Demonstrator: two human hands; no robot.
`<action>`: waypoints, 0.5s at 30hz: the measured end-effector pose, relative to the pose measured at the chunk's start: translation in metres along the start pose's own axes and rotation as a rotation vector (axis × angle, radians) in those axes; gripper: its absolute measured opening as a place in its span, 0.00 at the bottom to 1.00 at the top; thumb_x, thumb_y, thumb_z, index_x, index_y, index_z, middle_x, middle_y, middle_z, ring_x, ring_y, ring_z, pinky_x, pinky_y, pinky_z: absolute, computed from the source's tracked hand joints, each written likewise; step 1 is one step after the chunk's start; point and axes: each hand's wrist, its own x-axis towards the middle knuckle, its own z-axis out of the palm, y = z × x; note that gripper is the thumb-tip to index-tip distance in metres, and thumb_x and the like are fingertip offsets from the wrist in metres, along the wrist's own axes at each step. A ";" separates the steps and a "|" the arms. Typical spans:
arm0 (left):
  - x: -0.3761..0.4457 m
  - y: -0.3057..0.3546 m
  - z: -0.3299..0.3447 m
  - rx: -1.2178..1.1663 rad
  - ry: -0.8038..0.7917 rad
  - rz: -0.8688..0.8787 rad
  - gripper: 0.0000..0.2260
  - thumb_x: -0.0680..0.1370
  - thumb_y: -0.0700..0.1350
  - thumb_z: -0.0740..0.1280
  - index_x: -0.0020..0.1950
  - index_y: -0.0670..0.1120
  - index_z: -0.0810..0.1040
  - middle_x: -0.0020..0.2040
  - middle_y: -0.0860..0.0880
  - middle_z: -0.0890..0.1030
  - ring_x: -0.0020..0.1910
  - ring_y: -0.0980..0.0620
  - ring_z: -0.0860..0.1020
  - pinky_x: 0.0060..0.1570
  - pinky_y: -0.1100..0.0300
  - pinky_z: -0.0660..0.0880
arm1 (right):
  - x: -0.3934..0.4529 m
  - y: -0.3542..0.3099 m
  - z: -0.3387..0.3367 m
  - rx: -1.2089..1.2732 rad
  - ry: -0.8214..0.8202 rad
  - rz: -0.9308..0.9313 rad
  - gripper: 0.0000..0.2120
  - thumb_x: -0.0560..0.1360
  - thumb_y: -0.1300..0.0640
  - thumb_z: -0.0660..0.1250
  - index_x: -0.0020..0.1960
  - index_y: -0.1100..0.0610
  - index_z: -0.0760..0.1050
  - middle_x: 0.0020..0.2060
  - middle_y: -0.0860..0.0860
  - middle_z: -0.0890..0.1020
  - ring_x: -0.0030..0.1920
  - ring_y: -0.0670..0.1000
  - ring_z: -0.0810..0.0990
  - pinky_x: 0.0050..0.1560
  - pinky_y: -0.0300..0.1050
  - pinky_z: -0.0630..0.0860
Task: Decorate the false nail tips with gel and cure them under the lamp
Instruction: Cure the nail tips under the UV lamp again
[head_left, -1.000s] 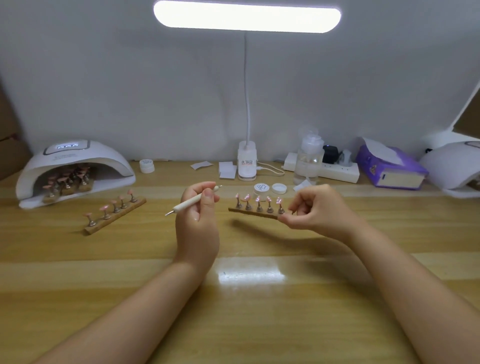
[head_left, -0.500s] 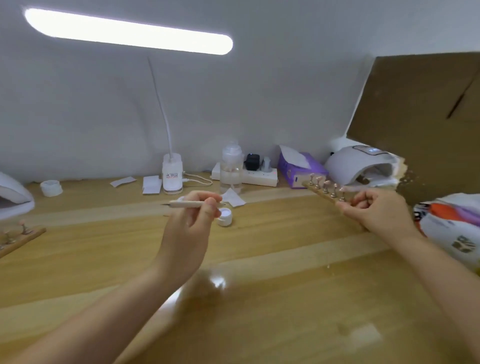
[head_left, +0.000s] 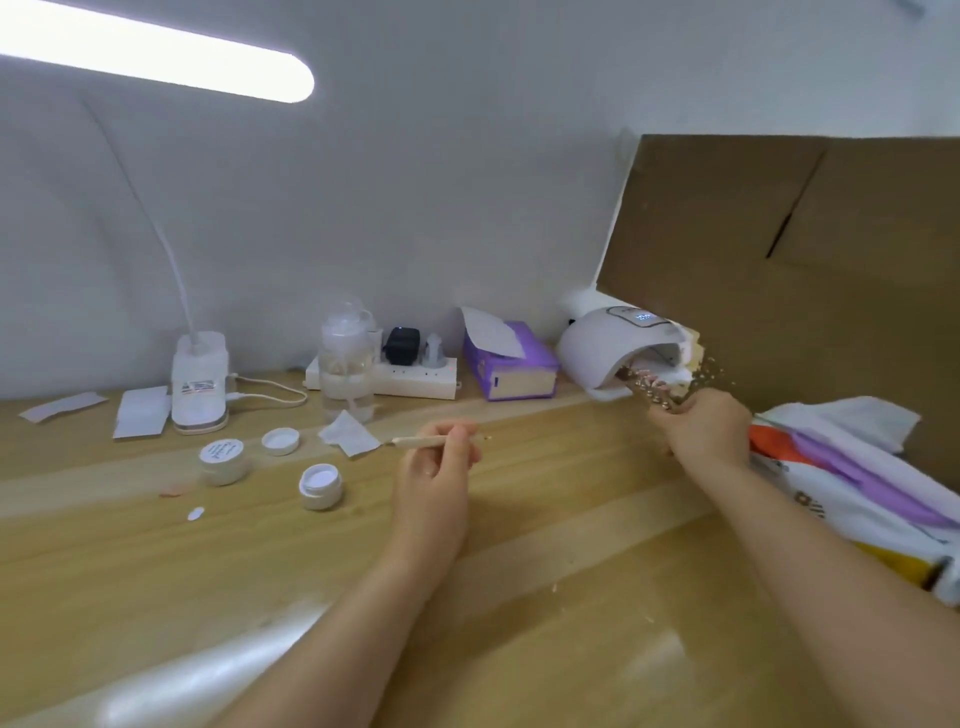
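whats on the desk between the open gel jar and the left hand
Nothing: the head view shows bare wooden desk between the open gel jar and the left hand.

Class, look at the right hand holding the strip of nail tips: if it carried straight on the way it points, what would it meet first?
Probably the open mouth of the white curing lamp: the right hand aims the nail tip strip into it, though depth is unclear.

The right hand (head_left: 702, 426) now carries the wooden strip of nail tips (head_left: 649, 393) from above the middle of the table (head_left: 519, 571) to the mouth of the curing lamp (head_left: 618, 348) at the right; the strip's far end reaches the opening. The left hand (head_left: 434, 467) now holds the pen tool (head_left: 421, 441) level rather than slanted. The view turns right, and the left lamp and second strip leave it.
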 end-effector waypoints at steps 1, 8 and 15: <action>0.000 -0.002 -0.002 0.010 -0.011 0.029 0.09 0.81 0.43 0.60 0.46 0.47 0.79 0.38 0.49 0.79 0.40 0.55 0.77 0.40 0.69 0.71 | 0.006 0.000 0.004 -0.029 0.010 0.016 0.13 0.69 0.56 0.70 0.27 0.56 0.74 0.19 0.48 0.73 0.24 0.45 0.71 0.25 0.36 0.60; 0.002 -0.009 -0.007 -0.008 0.009 0.044 0.09 0.81 0.45 0.60 0.46 0.51 0.79 0.39 0.50 0.81 0.41 0.56 0.78 0.44 0.63 0.73 | 0.036 0.012 0.034 -0.057 0.044 0.117 0.10 0.71 0.58 0.68 0.33 0.62 0.77 0.28 0.56 0.78 0.31 0.54 0.76 0.26 0.40 0.61; 0.007 -0.012 -0.004 -0.055 0.030 0.013 0.12 0.76 0.56 0.58 0.46 0.52 0.79 0.38 0.52 0.81 0.41 0.59 0.78 0.42 0.68 0.72 | 0.053 0.014 0.060 -0.027 0.081 0.233 0.09 0.72 0.57 0.68 0.43 0.65 0.76 0.41 0.62 0.82 0.43 0.60 0.81 0.39 0.49 0.77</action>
